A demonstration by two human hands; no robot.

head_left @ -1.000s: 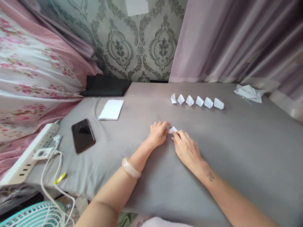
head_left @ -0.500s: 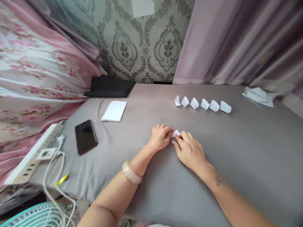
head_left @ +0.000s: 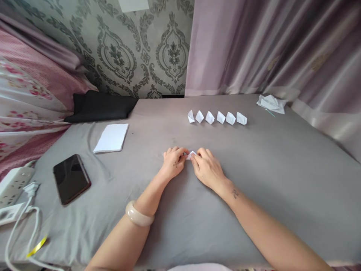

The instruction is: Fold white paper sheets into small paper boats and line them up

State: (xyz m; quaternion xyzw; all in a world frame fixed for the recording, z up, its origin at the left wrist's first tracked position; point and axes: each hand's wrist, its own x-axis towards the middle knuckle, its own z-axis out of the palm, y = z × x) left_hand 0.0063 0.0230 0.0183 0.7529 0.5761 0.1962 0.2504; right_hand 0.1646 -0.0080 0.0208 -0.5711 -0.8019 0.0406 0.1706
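A small white folded paper piece (head_left: 192, 154) lies on the grey sheet (head_left: 282, 180), pinched from both sides. My left hand (head_left: 173, 164) presses its left end with curled fingers. My right hand (head_left: 207, 168) closes on its right end, covering most of it. Farther back, several finished white folded paper shapes (head_left: 217, 117) stand in a row. A pale bangle (head_left: 138, 215) sits on my left wrist.
A stack of white paper sheets (head_left: 111, 137) and a black phone (head_left: 71, 178) lie to the left. A black cushion (head_left: 101, 106) rests by the patterned wall. Crumpled paper scraps (head_left: 270, 103) sit at the back right. A power strip with cables (head_left: 12, 188) is at the far left.
The camera has swung to the right, so everything sits further left in the picture. Both hands stay on the small paper piece, fingers drawn closer over it.
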